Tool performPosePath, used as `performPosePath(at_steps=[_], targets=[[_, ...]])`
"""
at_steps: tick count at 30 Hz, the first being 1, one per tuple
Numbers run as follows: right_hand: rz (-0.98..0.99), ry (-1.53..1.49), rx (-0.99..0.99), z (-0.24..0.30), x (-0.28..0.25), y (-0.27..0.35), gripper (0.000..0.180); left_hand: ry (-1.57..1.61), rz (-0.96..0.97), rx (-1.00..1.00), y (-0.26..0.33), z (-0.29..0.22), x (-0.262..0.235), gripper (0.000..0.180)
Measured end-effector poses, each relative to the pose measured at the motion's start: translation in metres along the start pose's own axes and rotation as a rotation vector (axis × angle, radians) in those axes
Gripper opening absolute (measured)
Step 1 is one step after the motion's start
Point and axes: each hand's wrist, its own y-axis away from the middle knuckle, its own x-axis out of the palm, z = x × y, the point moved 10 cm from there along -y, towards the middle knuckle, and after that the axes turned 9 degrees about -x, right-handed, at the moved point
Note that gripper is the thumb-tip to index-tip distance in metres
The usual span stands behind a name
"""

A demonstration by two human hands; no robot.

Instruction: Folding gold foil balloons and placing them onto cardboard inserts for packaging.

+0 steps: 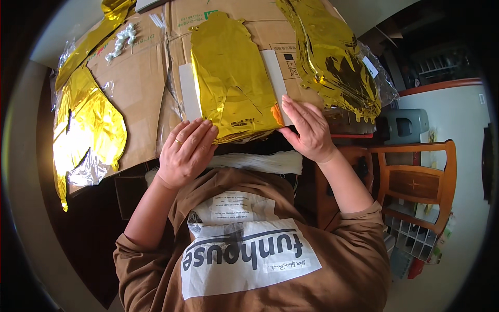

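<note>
A flat gold foil sheet (231,67), which looks like an uninflated balloon, lies lengthwise over a pale grey card (191,91). The card's edges show on both sides of it. My left hand (186,151) grips the foil's near left corner, fingers close together on top and thumb low by the edge. At the near right corner, my right hand (310,129) has its fingers stretched along the card's side, thumb apart from them. A small orange patch (277,114) shows on the foil beside the right fingertips. The foil's underside at the near edge is hidden.
Brown cardboard (140,93) covers the work surface. More gold foil (96,114) hangs over its left edge, and a gold foil pile (332,62) lies at right. White twisted pieces (122,41) sit at far left. A wooden chair (416,182) stands to the right.
</note>
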Motion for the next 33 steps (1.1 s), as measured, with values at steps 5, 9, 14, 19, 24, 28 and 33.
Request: performPosePath(at_steps=[5,9,14,19,24,28,33], targets=[[0.012,0.045,0.019,0.01,0.003,0.001,0.072,0.037,0.024,-0.05,0.001,0.005,0.0,0.041],[0.006,0.132,0.022,0.017,0.005,0.004,0.068,0.033,0.031,-0.06,0.0,0.005,-0.001,0.043],[0.083,0.215,0.015,0.028,0.01,0.003,0.06,0.028,0.028,-0.057,0.003,0.006,-0.001,0.044],[0.103,0.183,0.06,0.024,0.016,0.003,0.059,0.008,0.025,-0.07,0.0,0.006,-0.001,0.044],[0.162,0.176,0.066,0.025,0.016,-0.009,0.059,-0.025,0.042,-0.103,0.0,0.009,-0.002,0.045],[0.132,0.184,0.044,0.023,0.015,-0.009,0.057,0.011,0.046,-0.129,0.001,0.011,0.001,0.046],[0.122,0.181,0.067,0.018,0.013,-0.007,0.053,0.025,0.107,-0.165,-0.004,0.011,0.005,0.048]])
